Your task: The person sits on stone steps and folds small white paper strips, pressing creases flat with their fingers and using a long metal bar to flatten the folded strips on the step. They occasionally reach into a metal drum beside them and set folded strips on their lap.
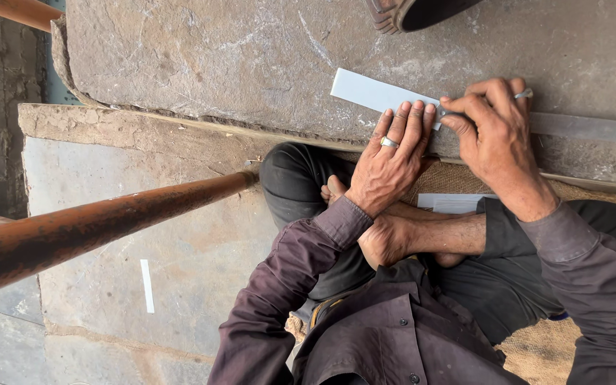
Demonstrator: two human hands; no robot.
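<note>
setting: outdoors on worn stone paving, seen from above, with a raised grey stone slab (251, 57) serving as the work surface.
far left: crossed by a rusty brown metal pipe (94, 224), slanting from the lower left up toward the slab's edge.
floor below the pipe: marked by one thin white offcut strip (147, 285), lying alone on the paving, well apart from both hands.
top edge: tip of a dark shoe (408, 13) resting on the slab, likely belonging to someone else.
white strip (376, 93): laid flat on the slab, left end free, right end tucked under the fingers.
left hand (393, 160): spread flat with fingers together, pressing the white strip down; a ring worn on one finger.
right hand (497, 135): curled, fingertips pinched at the strip's right end where the metal ruler (586, 128) began; impossible to tell whether a small blade sat in the pinch.
below the hands: crossed legs and bare feet on burlap sacking (550, 349), with a second pale sheet (454, 203) lying between knee and slab.
step in hand: judged as lining up or scoring the strip against the straightedge.
next move: likely called for steady downward pressure from the left and a straight, even pull from the right along the ruler.
</note>
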